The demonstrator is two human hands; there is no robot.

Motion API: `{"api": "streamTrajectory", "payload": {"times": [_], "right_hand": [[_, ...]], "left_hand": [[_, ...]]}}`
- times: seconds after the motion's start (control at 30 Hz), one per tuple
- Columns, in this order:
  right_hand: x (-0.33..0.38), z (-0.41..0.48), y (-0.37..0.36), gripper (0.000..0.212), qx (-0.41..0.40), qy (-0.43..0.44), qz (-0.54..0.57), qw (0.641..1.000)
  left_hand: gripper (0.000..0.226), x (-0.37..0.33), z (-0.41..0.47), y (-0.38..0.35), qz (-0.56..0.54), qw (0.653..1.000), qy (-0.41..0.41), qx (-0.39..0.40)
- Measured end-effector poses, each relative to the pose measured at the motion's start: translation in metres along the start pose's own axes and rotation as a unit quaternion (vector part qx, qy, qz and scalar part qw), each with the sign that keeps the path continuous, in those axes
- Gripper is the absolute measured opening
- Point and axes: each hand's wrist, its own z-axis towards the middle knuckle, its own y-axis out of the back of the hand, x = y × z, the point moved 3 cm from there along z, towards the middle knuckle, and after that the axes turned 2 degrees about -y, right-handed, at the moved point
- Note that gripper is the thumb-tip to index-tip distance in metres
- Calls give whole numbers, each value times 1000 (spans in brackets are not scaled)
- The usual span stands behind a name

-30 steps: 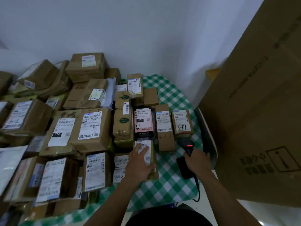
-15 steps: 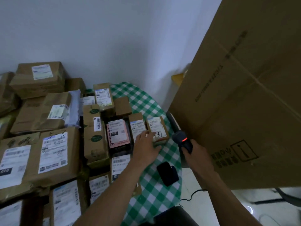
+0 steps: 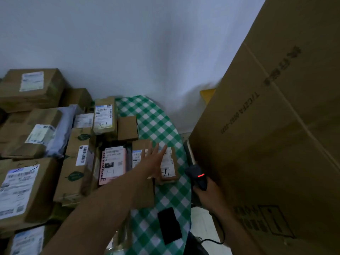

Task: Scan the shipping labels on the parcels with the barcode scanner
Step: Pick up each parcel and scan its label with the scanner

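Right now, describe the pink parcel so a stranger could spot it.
Find the green checked tablecloth, then the brown parcels along its left side. The pink parcel lies among them, just left of the outstretched left hand. It alone is pink, with a black 070 patch on its label.

The scene is taken in by a single wide-angle view worn on the head, directed forward and down over the green-and-white checked tablecloth [image 3: 158,126] toward the plain white wall [image 3: 128,43]. The stacked brown cardboard parcels with white labels [image 3: 31,183] are framed close at the left, and the right side is filled by the tall brown corrugated carton [image 3: 276,144].
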Motion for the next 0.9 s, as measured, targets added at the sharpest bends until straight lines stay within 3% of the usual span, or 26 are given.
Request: {"api": "streamTrajectory", "payload": {"times": [0.13,0.27,0.4,0.53,0.67,0.73,0.83,0.9], "right_hand": [[6,15,1,35,9,1,66,998],[14,14,2,50,-8,15,99,995],[29,-3,10,42,-7,29,172,985],[37,-25,15,52,33,30,227,973],[38,-45,18,68,64,27,271,960],[39,-54,19,67,69,29,275,959],[45,-65,25,64,50,29,301,952],[54,-72,28,58,52,33,323,944]], "left_hand": [[155,-8,4,-3,5,1000,-14,-18],[149,-19,-25,-3,-86,992,-48,-85],[148,-35,-78,-7,-219,954,-104,-178],[148,-45,-117,-14,-286,912,-170,-240],[148,-48,-140,-23,-324,886,-198,-265],[148,-51,-151,-24,-346,872,-215,-270],[148,-49,-158,-29,-480,816,-187,-263],[132,-44,-160,-33,-630,731,-130,-230]]}}
